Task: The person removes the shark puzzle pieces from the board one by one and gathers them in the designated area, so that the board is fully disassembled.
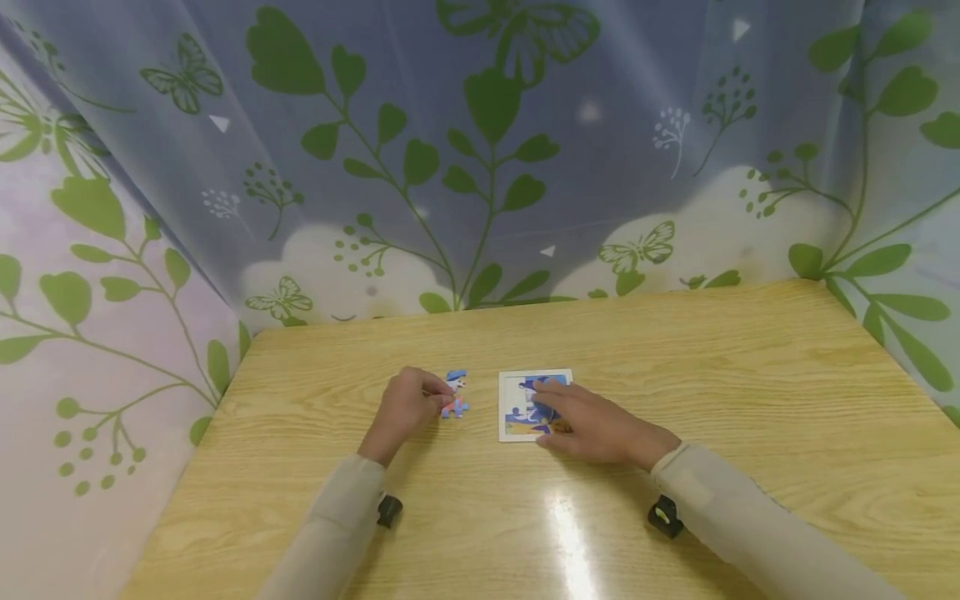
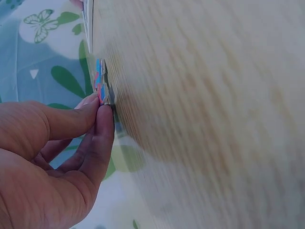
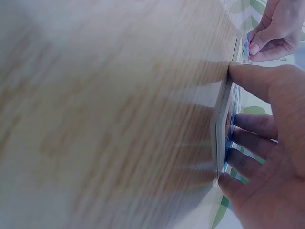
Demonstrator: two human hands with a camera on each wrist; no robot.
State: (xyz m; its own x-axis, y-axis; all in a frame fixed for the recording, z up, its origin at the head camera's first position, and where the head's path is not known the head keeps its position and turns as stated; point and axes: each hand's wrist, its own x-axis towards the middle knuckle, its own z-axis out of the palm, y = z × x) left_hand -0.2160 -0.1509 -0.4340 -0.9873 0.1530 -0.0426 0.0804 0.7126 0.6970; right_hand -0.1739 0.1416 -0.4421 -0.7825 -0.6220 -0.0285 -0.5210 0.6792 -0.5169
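Puzzle tray [image 1: 502, 412], toward table's [image 1: 315, 400] far edge | right side, near edge filled; far-left corner seemingly bare | puzzle section [image 1: 458, 387] outside left edge, pinched by left hand [image 1: 405, 410] | right hand [image 1: 592, 425] unclenched, touching tray

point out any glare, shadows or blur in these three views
Head: a white glare streak on the yellowish-brown wood-grain table; left wrist: the table's grain looks soft and blurred at right, with a brownish shadow across it; right wrist: dark shadow bands fall on the table beside the white-rimmed square puzzle tray, with blurred grain at left.
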